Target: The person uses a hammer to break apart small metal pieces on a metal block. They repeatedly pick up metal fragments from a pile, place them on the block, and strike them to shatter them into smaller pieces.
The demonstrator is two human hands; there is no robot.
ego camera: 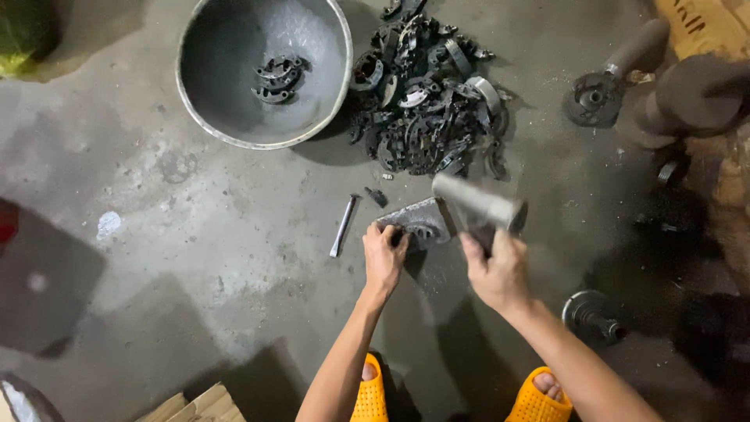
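A person crouches over a concrete floor (195, 234), the left hand (384, 258) pressing a dark, curved metal part (422, 231) onto a flat steel block (418, 215) just ahead of two orange sandals (539, 402). The left fingers (388, 234) are curled together over the part's near end, pinning it against the block. The right hand (498, 272) is wrapped tight around the handle of a hammer (476, 207), whose grey head is blurred and hangs just right of the block, above the part. The part looks rigid, greasy and fairly heavy for its size, likely to skid on steel, so the sound hold is at the end farthest from the hammer head, where the fingers now sit. A thin steel punch (342, 227) lies on the floor left of the block, apart from it. Beyond lies a heap (426, 101) of similar blackened parts, touching a large grey basin (187, 94) that holds a few more. Two round flanged pieces, one (594, 98) at upper right and another (590, 312) beside the right forearm, rest on the floor.
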